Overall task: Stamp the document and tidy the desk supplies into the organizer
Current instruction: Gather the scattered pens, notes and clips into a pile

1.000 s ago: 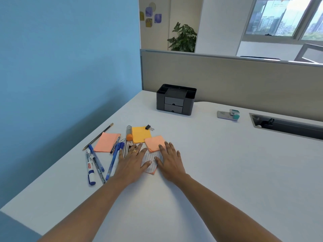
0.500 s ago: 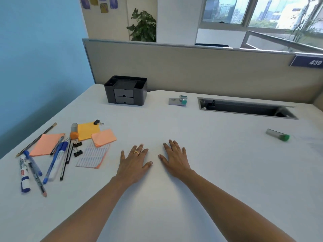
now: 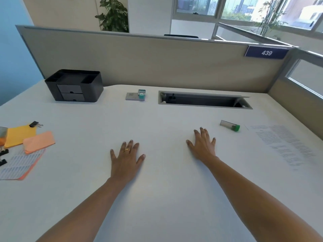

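Left hand [image 3: 126, 154]: palm down on desk [image 3: 166, 119], fingers straight and spread, released, grasping nothing. Ring [image 3: 127, 149] on one finger.

Right hand [image 3: 202, 145]: palm down on desk, fingers splayed, released, grasping nothing. Angled toward far right. Well apart from left hand.

Document [image 3: 283, 144]: printed sheet, flat at right side of desk, right of right hand. Untouched; text blurred, not readable.

Tube [image 3: 229, 125]: clear, green cap, on its side between right fingertips and document. Near both, touching neither.

Stamp [image 3: 142, 94]: teal, at right end of grey pad [image 3: 132, 96], back centre of desk. Between organizer [image 3: 75, 86] and cable tray [image 3: 204, 100].

Organizer: black, back left, close to partition [image 3: 157, 62]. Two drawers in front, both closed. Open compartments on top; contents not discernible.

Left side of desk:
- Yellow notes [image 3: 17, 135], flat.
- Orange notes [image 3: 39, 142], overlapping the yellow notes' near right corner.
- Clip [image 3: 35, 124], black, just beyond yellow notes.
- Label sheet [image 3: 19, 163], nearer than orange notes, far edge tucked under them.
- Further black clips at left frame edge, cut off.

Sign [image 3: 266, 52] on partition, far right: reads 439.
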The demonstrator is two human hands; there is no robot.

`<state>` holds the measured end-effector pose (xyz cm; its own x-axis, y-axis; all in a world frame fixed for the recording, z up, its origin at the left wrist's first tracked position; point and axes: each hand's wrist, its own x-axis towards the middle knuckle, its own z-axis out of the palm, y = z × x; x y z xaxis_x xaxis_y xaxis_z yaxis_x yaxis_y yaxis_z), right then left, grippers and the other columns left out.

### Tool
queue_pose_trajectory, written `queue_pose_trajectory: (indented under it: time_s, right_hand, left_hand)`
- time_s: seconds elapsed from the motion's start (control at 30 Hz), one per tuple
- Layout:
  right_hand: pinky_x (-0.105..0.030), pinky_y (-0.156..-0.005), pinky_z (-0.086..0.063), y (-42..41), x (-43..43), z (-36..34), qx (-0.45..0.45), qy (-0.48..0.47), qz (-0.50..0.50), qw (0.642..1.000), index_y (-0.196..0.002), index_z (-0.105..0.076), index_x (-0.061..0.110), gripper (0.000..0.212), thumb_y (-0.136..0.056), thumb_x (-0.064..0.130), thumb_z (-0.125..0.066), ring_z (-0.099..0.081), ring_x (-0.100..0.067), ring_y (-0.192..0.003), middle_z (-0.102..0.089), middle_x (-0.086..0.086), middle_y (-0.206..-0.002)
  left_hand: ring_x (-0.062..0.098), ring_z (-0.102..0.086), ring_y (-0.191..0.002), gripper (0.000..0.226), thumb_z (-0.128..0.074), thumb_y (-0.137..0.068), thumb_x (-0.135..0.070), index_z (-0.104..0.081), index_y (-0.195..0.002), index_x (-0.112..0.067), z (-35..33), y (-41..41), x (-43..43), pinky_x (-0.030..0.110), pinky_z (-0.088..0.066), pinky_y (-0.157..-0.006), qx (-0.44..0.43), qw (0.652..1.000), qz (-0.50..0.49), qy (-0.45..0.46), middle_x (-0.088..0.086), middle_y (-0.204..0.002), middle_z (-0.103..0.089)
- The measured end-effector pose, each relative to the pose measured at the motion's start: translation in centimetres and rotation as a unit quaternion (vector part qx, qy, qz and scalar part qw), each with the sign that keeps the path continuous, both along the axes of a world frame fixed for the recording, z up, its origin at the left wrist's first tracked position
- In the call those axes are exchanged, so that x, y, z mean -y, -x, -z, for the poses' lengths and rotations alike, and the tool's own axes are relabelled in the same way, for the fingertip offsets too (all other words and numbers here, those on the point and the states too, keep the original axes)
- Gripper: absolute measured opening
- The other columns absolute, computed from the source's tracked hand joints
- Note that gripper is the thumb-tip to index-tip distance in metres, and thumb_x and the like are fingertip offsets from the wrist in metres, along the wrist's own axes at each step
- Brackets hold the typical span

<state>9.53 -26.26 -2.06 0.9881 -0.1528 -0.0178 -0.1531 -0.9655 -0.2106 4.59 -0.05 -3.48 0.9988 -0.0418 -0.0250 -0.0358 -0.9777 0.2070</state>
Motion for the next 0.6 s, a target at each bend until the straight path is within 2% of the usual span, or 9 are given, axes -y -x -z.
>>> queue_pose_trajectory:
  time_s: [0.27,0.33,0.43,0.6]
  right_hand:
    - [-0.061,-0.112,-0.007,-4.0,7.8,-1.5,-0.018,0.066,0.063,0.996,-0.142,-0.024,0.012,0.060,-0.094,0.041,-0.043,0.001,-0.027,-0.146,-0.004,-0.012,-0.157]
    - [-0.062,-0.111,-0.007,-4.8,9.0,-1.9,-0.025,0.069,0.096,0.993,-0.142,-0.027,0.012,0.056,-0.093,0.033,-0.045,0.001,-0.028,-0.146,-0.005,-0.012,-0.157]
    - [-0.065,-0.110,-0.002,-5.5,10.2,-2.1,-0.044,0.068,0.131,0.988,-0.142,-0.027,0.014,0.055,-0.089,0.010,-0.040,-0.002,-0.029,-0.145,-0.014,-0.013,-0.155]
    - [-0.066,-0.109,-0.004,-5.5,10.1,-1.9,-0.038,0.084,0.134,0.987,-0.136,-0.033,0.015,0.052,-0.086,0.002,-0.042,-0.024,-0.032,-0.136,-0.037,-0.013,-0.139]
  left_hand:
    - [0.011,-0.006,-0.145,0.054,-0.029,-0.096,-0.048,-0.020,-0.146,-0.029,0.6,0.1,0.4,0.050,-0.004,-0.116,0.029,0.999,-0.026,0.028,-0.009,-0.157,-0.012]
    - [0.009,-0.005,-0.145,0.054,-0.028,-0.096,-0.048,-0.019,-0.146,-0.031,0.6,0.2,0.4,0.048,-0.003,-0.116,0.030,0.999,-0.031,0.026,-0.010,-0.157,-0.011]
    - [0.008,-0.004,-0.145,0.054,-0.029,-0.096,-0.048,-0.018,-0.146,-0.032,0.7,0.2,0.4,0.048,-0.003,-0.116,0.029,0.999,-0.034,0.022,-0.012,-0.156,-0.011]
    - [0.007,-0.004,-0.145,0.054,-0.029,-0.096,-0.048,-0.018,-0.146,-0.033,0.7,0.1,0.4,0.047,-0.002,-0.117,0.029,0.998,-0.038,0.030,-0.012,-0.156,-0.011]
